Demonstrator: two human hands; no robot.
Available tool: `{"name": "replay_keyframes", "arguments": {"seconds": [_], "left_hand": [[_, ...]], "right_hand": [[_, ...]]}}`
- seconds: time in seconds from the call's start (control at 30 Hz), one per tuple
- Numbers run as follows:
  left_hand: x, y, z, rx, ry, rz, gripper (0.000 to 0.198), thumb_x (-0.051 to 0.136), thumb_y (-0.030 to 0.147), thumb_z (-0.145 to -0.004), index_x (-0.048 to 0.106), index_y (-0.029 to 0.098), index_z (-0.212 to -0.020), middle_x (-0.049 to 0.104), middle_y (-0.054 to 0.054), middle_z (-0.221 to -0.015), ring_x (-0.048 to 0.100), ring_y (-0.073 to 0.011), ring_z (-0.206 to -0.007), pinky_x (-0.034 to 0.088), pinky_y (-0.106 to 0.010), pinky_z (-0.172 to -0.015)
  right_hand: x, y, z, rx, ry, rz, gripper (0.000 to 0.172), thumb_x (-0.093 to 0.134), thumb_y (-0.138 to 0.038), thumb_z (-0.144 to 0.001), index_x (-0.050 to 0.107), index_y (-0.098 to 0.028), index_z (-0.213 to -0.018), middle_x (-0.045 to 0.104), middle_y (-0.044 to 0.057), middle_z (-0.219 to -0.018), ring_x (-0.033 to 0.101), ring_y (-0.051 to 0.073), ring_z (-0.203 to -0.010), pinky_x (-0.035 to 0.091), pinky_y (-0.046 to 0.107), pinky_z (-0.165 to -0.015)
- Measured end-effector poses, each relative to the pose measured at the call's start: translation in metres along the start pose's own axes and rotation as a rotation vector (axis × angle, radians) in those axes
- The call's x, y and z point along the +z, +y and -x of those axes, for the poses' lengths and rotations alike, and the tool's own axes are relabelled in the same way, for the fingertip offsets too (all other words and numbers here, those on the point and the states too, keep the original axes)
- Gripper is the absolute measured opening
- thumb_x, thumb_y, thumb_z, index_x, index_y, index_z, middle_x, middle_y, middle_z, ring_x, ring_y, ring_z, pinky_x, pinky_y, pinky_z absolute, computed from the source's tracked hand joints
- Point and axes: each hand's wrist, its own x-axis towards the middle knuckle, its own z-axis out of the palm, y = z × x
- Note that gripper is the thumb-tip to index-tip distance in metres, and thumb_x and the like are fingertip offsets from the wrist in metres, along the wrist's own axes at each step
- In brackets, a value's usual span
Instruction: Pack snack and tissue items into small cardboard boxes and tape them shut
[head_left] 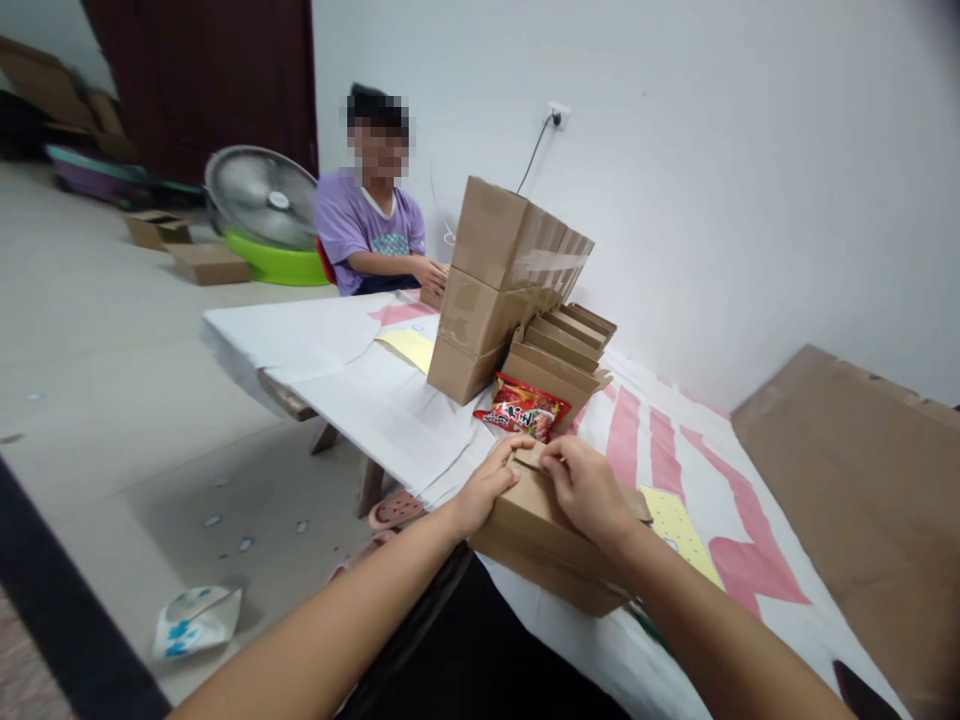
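A small brown cardboard box (pixel 544 560) sits at the near edge of the table, tilted in view. My left hand (pixel 487 485) grips its far left corner, thumb and fingers pressed against the top. With bent fingers, my right hand (pixel 589 490) pinches the lid flap by a dark gap in the top; the exact grip is partly hidden. Just beyond the box lies a shiny red food packet (pixel 521 408) with printed lettering. It leans against a row of open cardboard boxes (pixel 555 370), their flaps standing up.
Taped boxes (pixel 480 290) are stacked behind the packet. Across the table (pixel 315 350) a person in a purple shirt (pixel 375 220) has a hand on another box. A large cardboard sheet (pixel 862 500) stands at right; a fan (pixel 262 195) is by the door.
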Motion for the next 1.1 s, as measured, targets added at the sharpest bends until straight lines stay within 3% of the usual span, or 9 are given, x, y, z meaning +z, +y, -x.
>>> {"name": "replay_keyframes", "arguments": {"seconds": [0.27, 0.4, 0.5, 0.6, 0.67, 0.73, 0.93, 1.1], "left_hand": [[-0.002, -0.015, -0.004, 0.032, 0.011, -0.015, 0.05, 0.047, 0.044, -0.077, 0.048, 0.021, -0.122, 0.047, -0.009, -0.134, 0.042, -0.0324, -0.123, 0.03, -0.045, -0.105], [-0.001, -0.008, -0.001, 0.001, 0.006, -0.026, 0.049, 0.045, 0.041, -0.08, 0.047, 0.021, -0.124, 0.047, -0.009, -0.134, 0.04, -0.0321, -0.124, 0.028, -0.045, -0.107], [-0.001, -0.001, 0.001, -0.018, 0.018, -0.026, 0.049, 0.046, 0.04, -0.078, 0.049, 0.02, -0.122, 0.049, -0.009, -0.131, 0.04, -0.0325, -0.125, 0.027, -0.045, -0.108], [-0.001, 0.002, 0.002, -0.034, 0.026, -0.025, 0.05, 0.046, 0.041, -0.077, 0.049, 0.019, -0.122, 0.05, -0.009, -0.131, 0.04, -0.0333, -0.125, 0.027, -0.045, -0.107], [-0.001, 0.002, 0.001, -0.04, 0.025, -0.037, 0.051, 0.045, 0.042, -0.077, 0.048, 0.019, -0.123, 0.047, -0.01, -0.134, 0.04, -0.0333, -0.125, 0.027, -0.045, -0.107], [0.0, 0.001, 0.001, -0.044, 0.024, -0.051, 0.052, 0.044, 0.042, -0.077, 0.047, 0.018, -0.123, 0.046, -0.01, -0.135, 0.039, -0.0331, -0.125, 0.027, -0.044, -0.107], [0.002, 0.0, 0.001, -0.084, 0.052, -0.019, 0.051, 0.045, 0.043, -0.074, 0.047, 0.02, -0.12, 0.05, -0.007, -0.129, 0.044, -0.0318, -0.118, 0.035, -0.041, -0.1], [0.005, 0.002, 0.0, -0.119, 0.066, -0.002, 0.052, 0.045, 0.043, -0.074, 0.047, 0.021, -0.122, 0.053, -0.006, -0.123, 0.05, -0.0304, -0.106, 0.041, -0.038, -0.088]], "right_hand": [[-0.007, 0.012, 0.008, 0.195, 0.016, -0.177, 0.015, 0.047, -0.026, -0.089, 0.059, -0.021, -0.083, 0.067, 0.003, -0.078, 0.062, 0.018, -0.073, 0.047, 0.03, -0.069], [-0.012, 0.013, 0.01, 0.243, 0.053, -0.223, 0.016, 0.048, -0.03, -0.09, 0.059, -0.021, -0.083, 0.068, 0.002, -0.079, 0.063, 0.018, -0.074, 0.048, 0.03, -0.069], [-0.025, 0.01, 0.028, 0.215, 0.127, -0.22, 0.016, 0.049, -0.03, -0.092, 0.061, -0.021, -0.086, 0.069, 0.003, -0.082, 0.065, 0.018, -0.078, 0.05, 0.029, -0.07], [-0.043, 0.008, 0.068, 0.061, 0.203, -0.127, 0.012, 0.05, -0.02, -0.092, 0.061, -0.022, -0.094, 0.07, 0.004, -0.089, 0.067, 0.018, -0.085, 0.052, 0.029, -0.074], [-0.053, 0.01, 0.105, -0.085, 0.232, -0.049, 0.018, 0.051, -0.011, -0.089, 0.06, -0.022, -0.1, 0.07, 0.006, -0.095, 0.066, 0.018, -0.092, 0.054, 0.03, -0.079], [-0.06, 0.017, 0.146, -0.137, 0.242, 0.036, 0.024, 0.052, -0.006, -0.086, 0.059, -0.021, -0.104, 0.07, 0.007, -0.098, 0.066, 0.019, -0.095, 0.055, 0.031, -0.08], [-0.067, 0.044, 0.255, 0.175, 0.336, 0.31, 0.015, 0.053, -0.016, -0.089, 0.062, -0.022, -0.099, 0.071, 0.008, -0.091, 0.069, 0.021, -0.084, 0.058, 0.034, -0.073], [-0.053, 0.042, 0.296, 0.231, 0.293, 0.325, 0.016, 0.051, -0.014, -0.089, 0.062, -0.022, -0.097, 0.071, 0.007, -0.091, 0.069, 0.021, -0.086, 0.058, 0.035, -0.076]]}}
